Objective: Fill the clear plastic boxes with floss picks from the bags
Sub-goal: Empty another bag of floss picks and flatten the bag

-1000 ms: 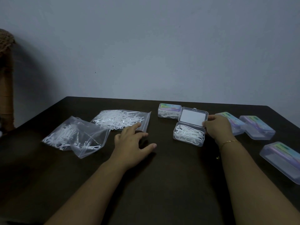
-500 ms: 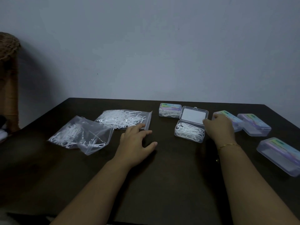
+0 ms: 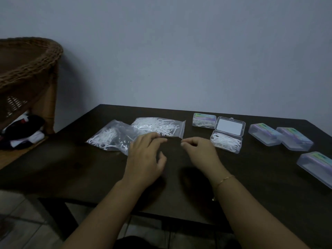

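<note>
An open clear box, heaped with white floss picks, was seen on the dark table, its lid tilted back. Two zip bags of picks were laid further left: a far bag and a near bag, overlapping. The left hand was held over the table by the bags, fingers loosely spread, nothing gripped. The right hand was held beside the open box, fingers curled; whether anything was pinched could not be told. Four closed boxes were ranged behind and to the right.
</note>
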